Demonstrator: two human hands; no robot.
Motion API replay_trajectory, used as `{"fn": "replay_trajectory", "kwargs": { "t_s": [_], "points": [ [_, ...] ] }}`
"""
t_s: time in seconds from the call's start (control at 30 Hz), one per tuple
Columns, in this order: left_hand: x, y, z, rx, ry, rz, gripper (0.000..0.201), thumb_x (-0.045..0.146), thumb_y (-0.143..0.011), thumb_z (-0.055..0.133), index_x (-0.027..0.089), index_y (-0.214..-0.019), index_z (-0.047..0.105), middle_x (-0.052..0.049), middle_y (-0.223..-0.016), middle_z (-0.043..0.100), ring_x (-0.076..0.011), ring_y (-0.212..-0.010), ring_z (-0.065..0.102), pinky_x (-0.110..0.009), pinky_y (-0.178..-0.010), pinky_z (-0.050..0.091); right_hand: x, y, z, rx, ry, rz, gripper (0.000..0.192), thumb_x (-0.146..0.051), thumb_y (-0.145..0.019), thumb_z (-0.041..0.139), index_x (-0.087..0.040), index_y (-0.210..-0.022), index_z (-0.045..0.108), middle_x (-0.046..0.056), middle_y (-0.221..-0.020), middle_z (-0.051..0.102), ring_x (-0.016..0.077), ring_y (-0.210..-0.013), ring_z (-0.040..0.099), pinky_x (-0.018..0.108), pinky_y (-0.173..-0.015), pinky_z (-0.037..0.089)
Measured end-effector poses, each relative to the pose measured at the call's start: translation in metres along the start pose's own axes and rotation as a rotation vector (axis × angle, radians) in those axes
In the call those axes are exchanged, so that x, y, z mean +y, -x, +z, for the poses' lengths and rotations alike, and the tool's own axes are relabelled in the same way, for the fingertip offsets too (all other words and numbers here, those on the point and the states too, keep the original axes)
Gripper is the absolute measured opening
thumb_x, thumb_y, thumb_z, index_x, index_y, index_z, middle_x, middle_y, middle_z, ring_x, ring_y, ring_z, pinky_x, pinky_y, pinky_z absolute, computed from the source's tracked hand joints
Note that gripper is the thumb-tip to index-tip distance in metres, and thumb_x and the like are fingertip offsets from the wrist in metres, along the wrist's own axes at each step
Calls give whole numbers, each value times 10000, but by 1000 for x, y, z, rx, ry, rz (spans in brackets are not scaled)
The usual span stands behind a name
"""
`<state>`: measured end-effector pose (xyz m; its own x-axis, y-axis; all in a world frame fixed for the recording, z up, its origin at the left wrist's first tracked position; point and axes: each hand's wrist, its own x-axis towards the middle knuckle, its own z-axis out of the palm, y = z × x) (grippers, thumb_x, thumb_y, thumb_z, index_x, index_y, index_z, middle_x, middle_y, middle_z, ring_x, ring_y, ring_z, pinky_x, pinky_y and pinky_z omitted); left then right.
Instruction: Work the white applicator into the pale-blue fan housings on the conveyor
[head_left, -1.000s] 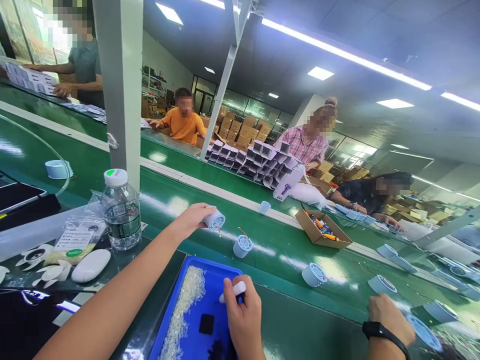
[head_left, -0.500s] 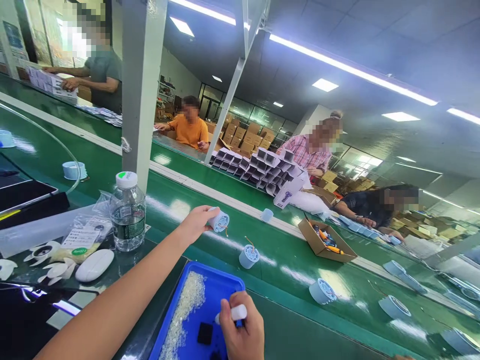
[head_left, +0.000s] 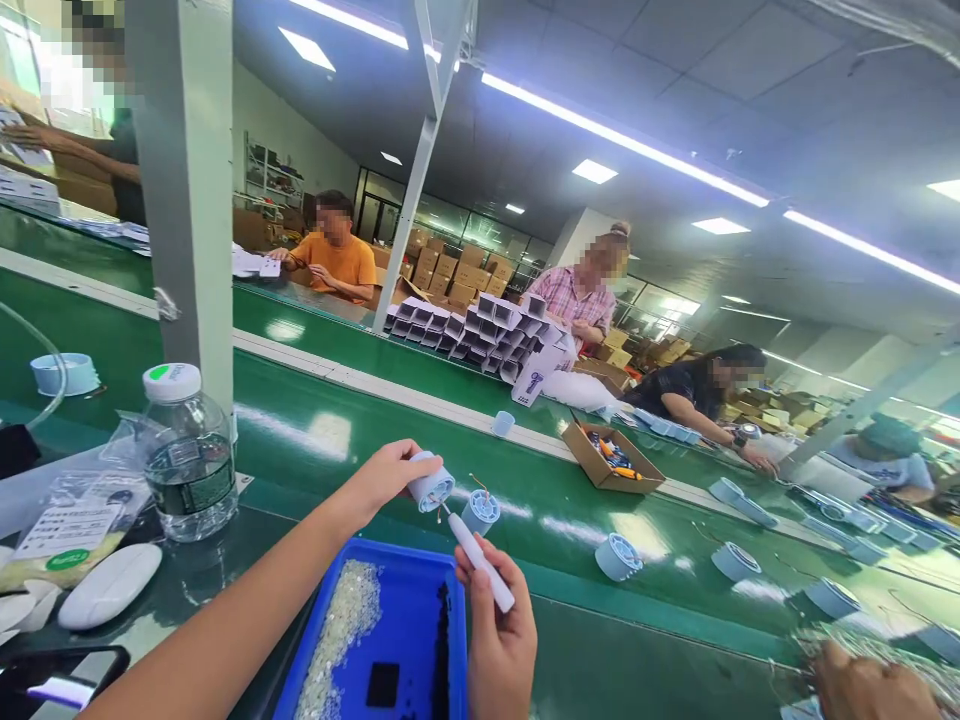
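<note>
A: ok so where's that light-blue cylinder at?

B: Middle of the frame, left grip is wrapped round it, thin wires poking out one end.

A: and the right grip?

B: Curled snug on a white pen-like tool, tip right by those wires, can't tell if touching. Blue tray of clear bits sits lower middle.

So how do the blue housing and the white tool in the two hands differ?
The housing is short and wide; the tool is long and slim.
The housing is light blue, the tool white.
The left hand grips the housing; the right hand holds the tool.
Both are held at a tilt.
</note>
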<state>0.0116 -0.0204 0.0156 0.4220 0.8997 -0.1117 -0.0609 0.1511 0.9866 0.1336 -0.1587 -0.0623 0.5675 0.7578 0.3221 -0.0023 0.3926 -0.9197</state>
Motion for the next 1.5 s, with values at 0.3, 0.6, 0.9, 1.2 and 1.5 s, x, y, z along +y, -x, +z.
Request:
{"fn": "replay_trajectory", "kwargs": {
  "t_s": [0.3, 0.6, 0.9, 1.2, 1.5],
  "points": [
    [-9, -2, 3, -44, -39, 30, 391, 449, -545, 726, 183, -632, 453, 53, -588, 505, -100, -541, 472, -229, -517, 384, -1, 4, 2, 2, -26, 55, 319, -385, -806, 619, -157, -1028, 623, 122, -988, 710, 240, -893, 682, 330, -762, 556],
    [-7, 2, 6, -52, -51, 4, 402, 495, -559, 705, 187, -657, 465, 42, -604, 532, -104, -541, 471, -227, -516, 346, 5, 5, 0, -18, 8, 35, 316, -368, -832, 591, -156, -1066, 613, 128, -1033, 695, 252, -930, 671, 345, -770, 554],
    [1, 14, 18, -67, -104, -23, 384, 495, -602, 672, 195, -640, 435, 49, -571, 494, -93, -511, 424, -224, -489, 321, -1, 12, 12, 79, -8, 63, 351, -425, -836, 566, -193, -1095, 609, 91, -1027, 690, 219, -929, 661, 308, -807, 518],
    [-4, 16, 42, 139, 192, 113, 434, 507, -620, 644, 208, -542, 339, 75, -486, 351, -74, -410, 373, -215, -395, 342, 10, 16, 18, -65, 265, 11, 364, -453, -830, 533, -166, -963, 713, 53, -772, 708, 212, -750, 656, 224, -556, 491],
    [-12, 28, 59, 272, 444, 108, 378, 482, -604, 681, 195, -606, 437, 81, -476, 384, -64, -382, 383, -191, -345, 369, 16, 30, 28, 73, 313, -59, 415, -497, -861, 476, -178, -993, 708, 62, -761, 706, 180, -616, 609, 240, -555, 463]
  ]
}}
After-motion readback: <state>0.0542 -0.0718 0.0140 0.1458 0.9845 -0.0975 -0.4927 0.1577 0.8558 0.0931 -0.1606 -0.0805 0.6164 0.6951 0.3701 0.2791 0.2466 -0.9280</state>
